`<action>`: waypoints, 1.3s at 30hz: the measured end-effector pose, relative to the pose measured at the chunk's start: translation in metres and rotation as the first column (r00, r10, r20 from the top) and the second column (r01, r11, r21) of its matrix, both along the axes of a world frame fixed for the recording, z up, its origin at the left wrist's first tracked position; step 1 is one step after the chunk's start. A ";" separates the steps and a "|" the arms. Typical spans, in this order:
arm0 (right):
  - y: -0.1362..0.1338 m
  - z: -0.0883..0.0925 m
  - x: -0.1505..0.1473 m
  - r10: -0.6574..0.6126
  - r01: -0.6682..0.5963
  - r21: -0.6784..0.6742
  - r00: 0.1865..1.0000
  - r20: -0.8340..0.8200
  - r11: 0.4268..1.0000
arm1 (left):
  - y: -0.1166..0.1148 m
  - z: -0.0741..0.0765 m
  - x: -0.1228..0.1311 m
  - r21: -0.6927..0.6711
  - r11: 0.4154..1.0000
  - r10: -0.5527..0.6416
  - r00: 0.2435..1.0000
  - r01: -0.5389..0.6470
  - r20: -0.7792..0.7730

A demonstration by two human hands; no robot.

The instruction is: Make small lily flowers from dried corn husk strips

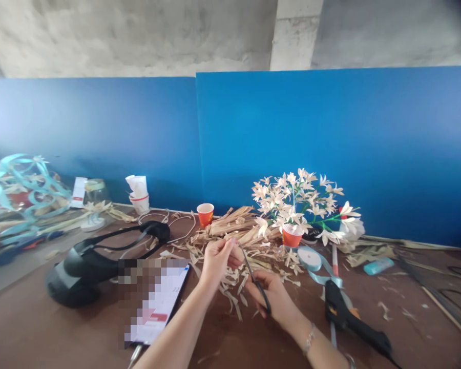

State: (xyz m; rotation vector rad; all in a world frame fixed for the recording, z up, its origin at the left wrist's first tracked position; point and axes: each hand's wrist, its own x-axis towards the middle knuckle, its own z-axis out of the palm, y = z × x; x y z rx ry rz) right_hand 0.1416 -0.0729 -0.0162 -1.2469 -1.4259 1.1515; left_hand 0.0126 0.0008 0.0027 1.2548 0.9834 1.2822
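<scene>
My left hand is raised over the brown table, fingers pinched on a small pale strip of dried leaf. My right hand grips black-handled scissors, whose blades point up toward the strip at my left fingertips. Beneath both hands lie pale leaf trimmings. Behind them sits a heap of dried husk leaves.
A red cup holding cream handmade flowers stands behind my right hand, another red cup to its left. A black glue gun and ribbon roll lie right. A phone and black headset lie left. Blue panels back the table.
</scene>
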 end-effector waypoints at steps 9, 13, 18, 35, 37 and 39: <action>0.002 0.000 0.007 0.073 -0.073 -0.004 0.997 0.037 0.997 | 0.002 0.003 -0.005 0.001 0.999 -0.035 0.999 0.035 -0.032; 0.003 -0.002 0.010 0.098 -0.098 0.002 0.994 0.044 0.995 | 0.001 0.007 -0.006 -0.022 0.998 -0.057 0.998 0.056 -0.031; 0.003 0.001 0.013 0.121 -0.120 -0.021 0.992 0.042 0.993 | 0.002 0.007 -0.009 -0.025 0.996 -0.090 0.994 0.088 -0.056; 0.000 0.010 0.016 0.193 -0.187 -0.072 0.978 0.082 0.980 | 0.010 0.001 -0.018 0.041 0.974 -0.213 0.965 0.221 -0.152; 0.000 0.009 0.018 0.192 -0.185 -0.072 0.975 0.115 0.980 | 0.010 0.001 -0.019 0.045 0.972 -0.219 0.962 0.229 -0.163; 0.001 0.007 0.019 0.190 -0.183 -0.065 0.972 0.140 0.981 | 0.010 0.000 -0.020 0.043 0.970 -0.226 0.957 0.237 -0.180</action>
